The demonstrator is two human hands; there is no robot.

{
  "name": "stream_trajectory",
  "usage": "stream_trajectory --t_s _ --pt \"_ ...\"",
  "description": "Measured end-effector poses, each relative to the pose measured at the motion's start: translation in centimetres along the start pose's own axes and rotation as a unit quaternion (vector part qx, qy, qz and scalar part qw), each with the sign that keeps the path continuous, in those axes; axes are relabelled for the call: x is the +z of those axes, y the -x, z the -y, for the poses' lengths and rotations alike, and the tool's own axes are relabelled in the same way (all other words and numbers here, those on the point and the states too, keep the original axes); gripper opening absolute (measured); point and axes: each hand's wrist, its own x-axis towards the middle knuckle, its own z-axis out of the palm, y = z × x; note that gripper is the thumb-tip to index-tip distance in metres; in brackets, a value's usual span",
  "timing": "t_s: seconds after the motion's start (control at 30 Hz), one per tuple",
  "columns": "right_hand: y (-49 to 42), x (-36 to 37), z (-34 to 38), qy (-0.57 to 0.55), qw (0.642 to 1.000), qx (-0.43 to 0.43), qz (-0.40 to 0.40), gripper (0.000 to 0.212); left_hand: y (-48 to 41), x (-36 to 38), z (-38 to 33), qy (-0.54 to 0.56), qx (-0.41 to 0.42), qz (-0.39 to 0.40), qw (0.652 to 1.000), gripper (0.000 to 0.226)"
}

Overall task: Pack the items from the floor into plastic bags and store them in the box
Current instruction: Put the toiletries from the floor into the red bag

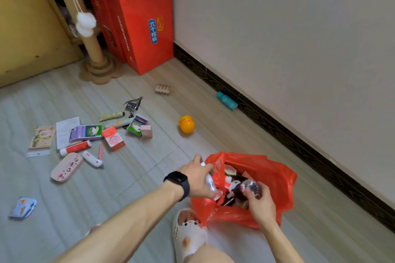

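A red plastic bag (271, 175) stands open on the floor in front of me, with several small items inside. My left hand (197, 177), with a black watch on the wrist, grips a small clear spray bottle (210, 183) at the bag's left rim. Over the bag's mouth my right hand (259, 205) holds a dark round brush-like item (250, 188). Loose items lie on the floor to the left: a pink case (66, 167), a red-and-white tube (75, 148), a purple box (86, 133), a red box (113, 137).
An orange ball (186, 124) and a teal bottle (227, 100) lie near the wall's dark baseboard. Red paper gift bags (147, 28) and a cardboard scratching post (94, 49) stand at the back corner. My foot in a white slipper (188, 232) is beside the bag.
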Motion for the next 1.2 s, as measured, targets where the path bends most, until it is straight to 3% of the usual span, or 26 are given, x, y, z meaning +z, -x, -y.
stream_trajectory --t_s 0.1,0.17,0.23,0.3,0.4,0.53,0.6,0.7,0.77,0.83,0.9,0.97,1.07,1.2 --pt "0.7 0.1 -0.7 -0.106 0.99 0.058 0.078 0.023 -1.7 3.8 -2.2 0.12 -0.029 -0.006 0.992 0.076" --pt "1.8 0.1 -0.8 -0.197 0.963 0.09 0.158 0.019 -2.4 6.3 -3.4 0.167 -0.015 -0.006 0.986 0.089" --pt "2.7 -0.2 -0.8 -0.219 0.944 0.113 0.219 0.022 -2.7 8.2 -4.3 0.163 0.015 0.006 0.986 0.098" --pt "3.0 -0.6 -1.1 -0.197 0.947 0.123 0.22 0.021 -3.0 9.7 -4.6 0.125 0.04 0.024 0.991 0.108" --pt "2.2 -1.3 -1.6 -0.148 0.968 0.106 0.172 0.015 -3.3 10.4 -4.4 0.04 0.059 0.041 0.997 0.109" --pt "-0.1 -2.7 -1.1 0.003 0.997 -0.002 0.083 0.014 -3.8 10.6 -3.5 -0.133 0.09 0.041 0.986 0.066" --pt "-1.2 -3.4 -0.9 0.155 0.98 -0.114 0.059 0.02 -3.8 10.4 -2.6 -0.163 0.068 0.056 0.983 0.059" --pt "-2.3 -4.4 -0.5 0.28 0.918 -0.263 -0.103 0.033 -3.4 9.5 -1.6 -0.19 0.042 0.071 0.978 0.054" --pt "-2.4 -5.0 -0.2 0.339 0.896 -0.215 -0.192 0.06 -3.1 8.8 -0.9 -0.209 0.035 0.065 0.975 0.05" --pt "-2.6 -5.9 -0.3 0.374 0.908 -0.08 -0.17 0.078 -2.9 7.5 -0.4 -0.22 0.032 0.056 0.973 0.042" --pt "-3.2 -6.2 -0.7 0.325 0.944 0.012 -0.056 0.068 -2.7 5.6 -0.2 -0.235 0.024 0.041 0.971 0.035" --pt "-3.2 -6.4 0.0 0.189 0.981 0.01 0.035 0.046 -2.4 3.0 -0.2 -0.253 0.009 0.03 0.967 0.032" --pt "-2.4 -6.1 3.3 0.033 0.998 -0.042 -0.02 0.038 -1.2 -0.8 0.3 -0.278 -0.023 0.031 0.96 0.033" --pt "-0.6 -6.6 10.9 -0.096 0.987 -0.113 -0.057 0.032 1.1 -4.6 1.2 -0.307 -0.08 0.013 0.948 0.039"
